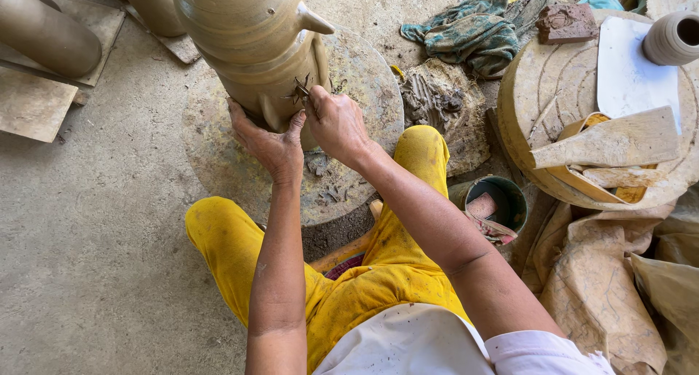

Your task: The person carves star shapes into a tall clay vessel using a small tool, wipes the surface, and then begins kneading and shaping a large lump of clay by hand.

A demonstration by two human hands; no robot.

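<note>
**One tall clay figure, detail work under way**

One unfired clay figure (251, 47) stands on a round turning slab (364, 105), its body shaped and smooth. Right hand (336, 124) pinches a small trimming tool (298, 91) against its lower side; left hand (271, 145) lies open, bracing the base. Clay scraps (324, 178) lie below, so trimming seems unfinished.

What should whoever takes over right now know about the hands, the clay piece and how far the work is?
Left hand: open, pressed against the base of the tall clay pot, steadying it.
Right hand: pinching a small tool against the pot's lower wall.
The pot stands upright on a round turntable on the floor.
Done: pot is formed, with a small spout; clay trimmings lie on the turntable.
Left: trimming at the tool's spot looks unfinished; how much remains cannot be told.
Nearby: bucket, cloth, second wheel with wooden paddles.
</note>
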